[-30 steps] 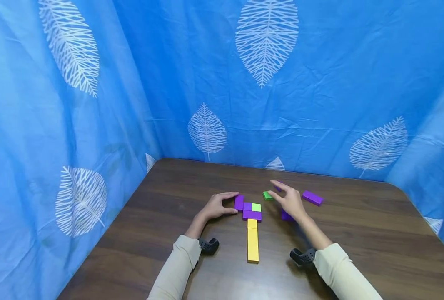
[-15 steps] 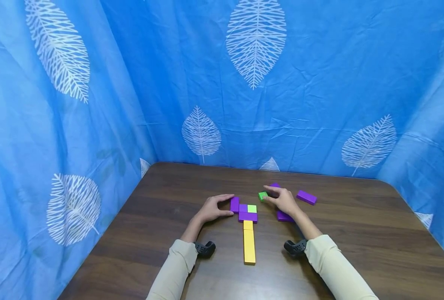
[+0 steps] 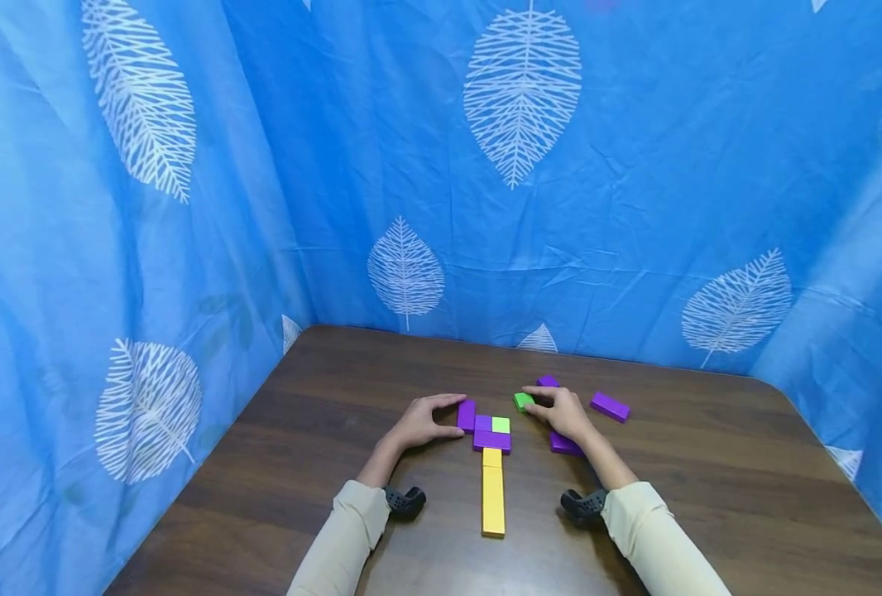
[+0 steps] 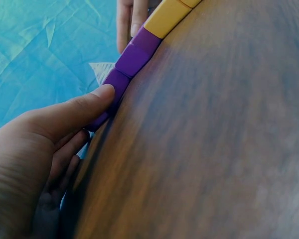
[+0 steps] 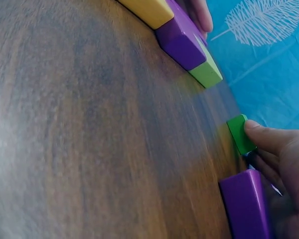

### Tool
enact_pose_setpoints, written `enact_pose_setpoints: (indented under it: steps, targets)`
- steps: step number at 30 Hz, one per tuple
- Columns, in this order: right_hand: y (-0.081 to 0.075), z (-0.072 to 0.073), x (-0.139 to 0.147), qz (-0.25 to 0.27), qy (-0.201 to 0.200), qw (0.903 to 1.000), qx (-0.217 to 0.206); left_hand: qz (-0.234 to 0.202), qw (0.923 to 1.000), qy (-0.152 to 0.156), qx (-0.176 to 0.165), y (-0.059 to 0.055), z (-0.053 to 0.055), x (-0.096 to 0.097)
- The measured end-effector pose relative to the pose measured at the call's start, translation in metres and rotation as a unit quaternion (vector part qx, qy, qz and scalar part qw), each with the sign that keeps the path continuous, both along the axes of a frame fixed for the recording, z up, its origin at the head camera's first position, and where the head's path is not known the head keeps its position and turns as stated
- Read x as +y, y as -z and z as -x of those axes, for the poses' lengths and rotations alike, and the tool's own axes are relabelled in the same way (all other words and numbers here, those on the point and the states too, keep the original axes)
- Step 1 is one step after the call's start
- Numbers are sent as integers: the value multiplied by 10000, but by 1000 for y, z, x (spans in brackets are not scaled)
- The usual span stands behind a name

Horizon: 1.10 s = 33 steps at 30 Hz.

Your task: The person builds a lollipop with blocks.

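My left hand (image 3: 420, 420) pinches the upright-lying purple block (image 3: 467, 416) end to end, thumb at its near end and a finger at the far end. That block lies against the left side of a group: a purple square block (image 3: 482, 423), a light green block (image 3: 500, 425) and a purple oblong block (image 3: 491, 441). Yellow blocks (image 3: 493, 501) run from the group toward me. My right hand (image 3: 566, 411) pinches a small green block (image 3: 523, 401) to the right of the group. In the right wrist view its thumb presses on this green block (image 5: 241, 134).
Around my right hand lie loose purple blocks: one behind the fingers (image 3: 548, 382), one under the wrist (image 3: 564, 444) and one farther right (image 3: 610, 406). The brown wooden table (image 3: 709, 480) ends at a blue leaf-print curtain (image 3: 620, 207).
My right hand has come down and closed its thumb and finger on the green block, drawing it slightly left. My left hand stays at the purple block; the head view has shifted a little.
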State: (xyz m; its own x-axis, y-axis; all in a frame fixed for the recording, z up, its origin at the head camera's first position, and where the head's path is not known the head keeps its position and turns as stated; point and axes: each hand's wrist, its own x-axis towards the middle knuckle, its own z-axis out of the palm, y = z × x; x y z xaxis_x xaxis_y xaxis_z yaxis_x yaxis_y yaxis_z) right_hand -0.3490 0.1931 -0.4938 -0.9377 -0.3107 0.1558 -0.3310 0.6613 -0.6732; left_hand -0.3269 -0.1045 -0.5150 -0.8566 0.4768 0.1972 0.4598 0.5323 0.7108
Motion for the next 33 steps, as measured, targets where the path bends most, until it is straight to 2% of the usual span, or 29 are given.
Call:
enact_pose_setpoints:
  steps: [8, 13, 17, 22, 29, 33]
  targets:
    - [4, -1, -5, -35, 4, 9998, 176, 33, 10000, 1, -9, -3, -3, -4]
    - [7, -4, -4, -21, -17, 9998, 182, 101, 9999, -34, 95, 1, -5, -4]
    - [4, -4, 1, -16, -5, 9995, 312, 17, 9998, -25, 175, 1, -4, 4]
    - [-1, -1, 6, -97, -53, 9994, 328, -31, 10000, -17, 54, 0, -5, 10]
    - [-4, 5, 2, -115, -36, 9991, 413, -103, 9999, -47, 91, -6, 2, 6]
    - [-1, 2, -4, -83, 28, 9994, 343, -35, 10000, 25, 29, -4, 1, 4]
